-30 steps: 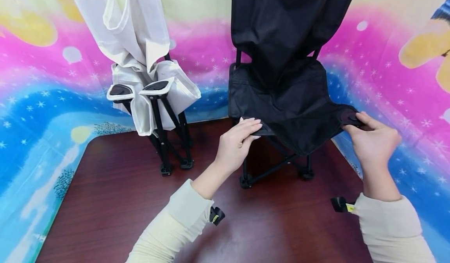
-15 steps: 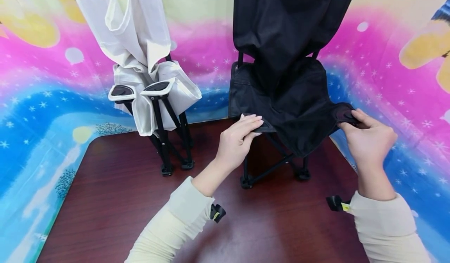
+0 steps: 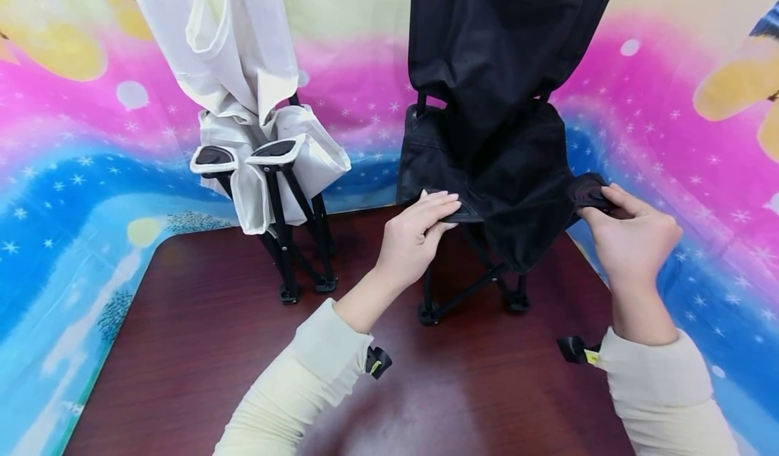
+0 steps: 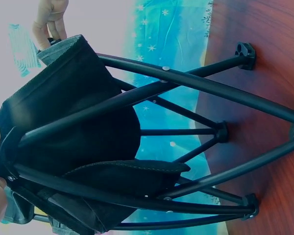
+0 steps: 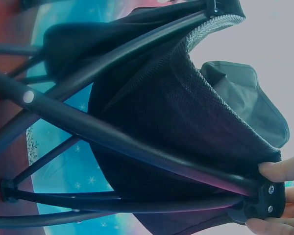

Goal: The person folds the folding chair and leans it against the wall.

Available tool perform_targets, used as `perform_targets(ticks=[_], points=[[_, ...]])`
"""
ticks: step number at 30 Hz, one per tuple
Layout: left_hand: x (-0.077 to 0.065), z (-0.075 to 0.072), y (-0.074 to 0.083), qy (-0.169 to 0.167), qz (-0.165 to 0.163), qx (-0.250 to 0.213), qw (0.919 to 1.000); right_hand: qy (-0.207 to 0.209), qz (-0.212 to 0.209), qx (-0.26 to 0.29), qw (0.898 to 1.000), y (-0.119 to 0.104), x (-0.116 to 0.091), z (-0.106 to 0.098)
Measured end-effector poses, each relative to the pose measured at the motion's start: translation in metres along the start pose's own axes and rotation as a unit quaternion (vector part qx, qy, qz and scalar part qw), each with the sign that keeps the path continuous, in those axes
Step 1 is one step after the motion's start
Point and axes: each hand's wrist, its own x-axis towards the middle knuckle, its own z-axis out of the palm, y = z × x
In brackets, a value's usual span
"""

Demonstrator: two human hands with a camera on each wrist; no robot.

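A black folding chair (image 3: 505, 151) stands partly spread, its fabric seat sagging in the middle. My left hand (image 3: 409, 239) grips its front left seat corner, fingers on top and thumb below. At the front right corner, my right hand (image 3: 634, 239) pinches the corner patch (image 3: 589, 191) between thumb and fingers. Crossed black legs (image 4: 186, 81) run under the seat in the left wrist view. In the right wrist view, fingertips (image 5: 277, 171) close round the plastic corner joint (image 5: 257, 203) where leg tubes meet the fabric.
A white folding chair (image 3: 258, 90) stands gathered together to the left, on black legs. Both chairs are on a dark red-brown tabletop (image 3: 201, 348) with a rounded corner. A colourful printed cloth (image 3: 347, 70) hangs behind and along the sides.
My right hand has moved left with its seat corner, bringing the front corners closer. The seat sags deeper, and the front right foot has slid left. My left hand has shifted slightly up and right.
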Motion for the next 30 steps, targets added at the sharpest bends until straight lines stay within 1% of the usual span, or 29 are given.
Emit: perform_targets(ticks=[6, 11, 14, 22, 27, 30], points=[[0.003, 0.002, 0.001, 0.0, 0.0, -0.006, 1.0, 0.015, -0.013, 0.004, 1.0, -0.001, 0.0, -0.001], [0.007, 0.003, 0.002, 0.0, -0.005, -0.003, 1.0, 0.018, -0.037, -0.011, 0.999, -0.004, -0.002, 0.003], [0.008, 0.002, 0.002, 0.001, -0.005, -0.001, 1.0, 0.016, -0.062, -0.019, 0.998, -0.007, -0.005, 0.007], [0.012, 0.0, 0.002, 0.015, -0.002, 0.0, 0.9999, 0.019, -0.126, -0.002, 0.992, -0.016, -0.014, 0.015], [0.014, 0.001, 0.004, 0.01, -0.008, -0.006, 0.9999, 0.028, -0.165, 0.009, 0.986, -0.016, -0.017, 0.018], [0.016, 0.001, 0.006, 0.008, -0.011, -0.007, 0.9999, 0.032, -0.179, 0.019, 0.983, -0.015, -0.017, 0.019]])
